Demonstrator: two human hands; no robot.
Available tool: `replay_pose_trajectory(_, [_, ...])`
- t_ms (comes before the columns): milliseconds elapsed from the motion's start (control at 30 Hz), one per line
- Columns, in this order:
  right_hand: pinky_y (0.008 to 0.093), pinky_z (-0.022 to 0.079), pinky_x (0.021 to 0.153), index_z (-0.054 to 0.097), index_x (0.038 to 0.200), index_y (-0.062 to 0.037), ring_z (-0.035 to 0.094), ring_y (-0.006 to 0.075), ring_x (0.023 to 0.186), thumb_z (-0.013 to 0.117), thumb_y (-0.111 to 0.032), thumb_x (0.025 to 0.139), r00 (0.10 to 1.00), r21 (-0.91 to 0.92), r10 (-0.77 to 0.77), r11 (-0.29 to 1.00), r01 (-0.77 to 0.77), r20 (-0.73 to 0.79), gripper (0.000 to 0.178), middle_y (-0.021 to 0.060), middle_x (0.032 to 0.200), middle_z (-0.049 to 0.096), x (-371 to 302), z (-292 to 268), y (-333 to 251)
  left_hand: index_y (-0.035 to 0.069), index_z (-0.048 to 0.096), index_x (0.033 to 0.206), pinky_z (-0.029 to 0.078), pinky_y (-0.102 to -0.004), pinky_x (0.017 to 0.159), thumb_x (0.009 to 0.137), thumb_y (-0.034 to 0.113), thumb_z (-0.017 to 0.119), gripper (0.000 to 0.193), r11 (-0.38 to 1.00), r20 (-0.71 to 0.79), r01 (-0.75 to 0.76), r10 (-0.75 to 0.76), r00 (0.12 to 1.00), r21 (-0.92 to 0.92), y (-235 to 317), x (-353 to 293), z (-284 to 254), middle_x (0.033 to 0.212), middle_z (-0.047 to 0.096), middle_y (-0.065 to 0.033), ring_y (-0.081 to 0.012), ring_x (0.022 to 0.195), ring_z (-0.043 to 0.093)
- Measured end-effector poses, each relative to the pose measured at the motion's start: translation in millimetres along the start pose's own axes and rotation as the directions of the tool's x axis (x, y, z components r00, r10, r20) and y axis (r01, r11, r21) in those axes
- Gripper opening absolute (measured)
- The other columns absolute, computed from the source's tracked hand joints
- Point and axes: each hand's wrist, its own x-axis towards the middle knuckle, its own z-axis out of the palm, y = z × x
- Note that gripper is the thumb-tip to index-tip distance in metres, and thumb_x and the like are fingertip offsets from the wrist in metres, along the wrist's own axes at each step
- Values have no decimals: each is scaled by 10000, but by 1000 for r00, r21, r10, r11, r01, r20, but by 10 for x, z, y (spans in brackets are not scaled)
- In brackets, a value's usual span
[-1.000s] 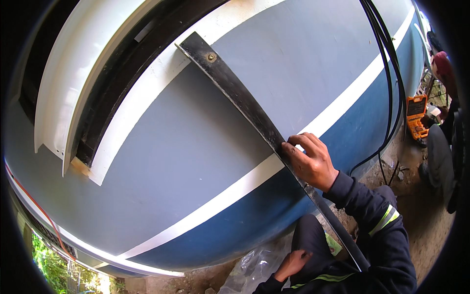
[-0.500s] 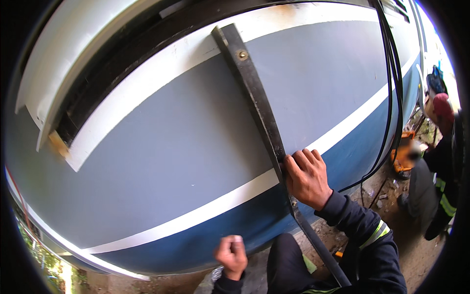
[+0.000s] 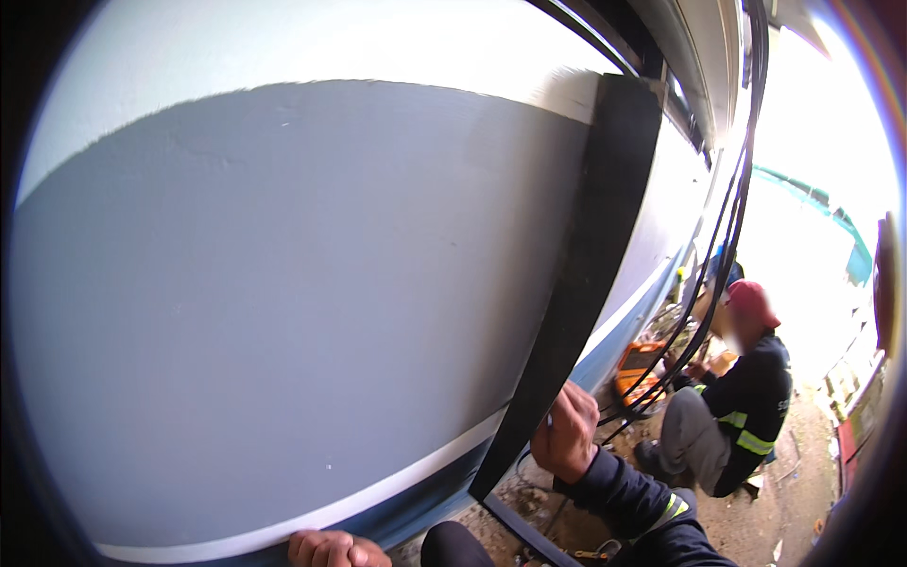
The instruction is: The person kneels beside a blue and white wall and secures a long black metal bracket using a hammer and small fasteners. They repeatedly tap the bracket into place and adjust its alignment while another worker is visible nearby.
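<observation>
A black metal bracket (image 3: 590, 265) stands against the painted wall, its broad side facing me. My right hand (image 3: 567, 434) is closed on the bracket's right edge, low down, with its fingers curled and partly hidden. Below it, a narrower dark bar (image 3: 529, 531) slants from the bracket's foot toward the lower edge. My left hand (image 3: 338, 549) is a closed fist low in front of the wall, left of my knee (image 3: 455, 546). Whatever it may hold does not show.
The wall (image 3: 331, 265) is grey with white and blue bands. Black cables (image 3: 739, 203) hang right of the bracket. Beyond them a co-worker (image 3: 727, 397) in a red cap squats beside an orange case (image 3: 638, 370) on the dirt ground (image 3: 794, 491).
My view has swung rightward along the wall, so the bracket and co-worker appear differently. My right hand stays on the bracket's edge. My left hand remains a fist, now lower in view.
</observation>
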Motion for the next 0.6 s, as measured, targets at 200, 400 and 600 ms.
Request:
replay_pose_trajectory(200, [430, 508, 661, 614, 1022, 36, 620, 356, 709, 671, 48, 695, 986, -54, -74, 995, 83, 149, 332, 169, 868, 612, -91, -93, 32, -1, 565, 837, 400, -360, 406, 1032, 149, 527, 248, 990, -355, -128, 97, 930, -65, -177, -185, 350, 570, 525, -75, -217, 423, 500])
replay_pose_trajectory(400, [489, 591, 823, 641, 1059, 110, 717, 413, 866, 606, 90, 717, 973, -171, -191, 962, 212, 131, 344, 235, 957, 681, -300, 63, 125, -14, 591, 893, 406, -352, 402, 1012, 157, 546, 214, 986, -405, -135, 85, 910, -96, -212, -478, 444, 580, 525, -70, -212, 421, 506])
replay_pose_trajectory(600, [456, 571, 753, 646, 1069, 113, 687, 356, 763, 648, 70, 774, 964, -181, -260, 947, 265, 49, 298, 194, 864, 655, -409, 240, 246, -9, 600, 894, 431, -365, 430, 1018, 175, 552, 228, 987, -388, -124, 76, 919, -100, -184, -676, 537, 609, 550, -82, -227, 444, 520])
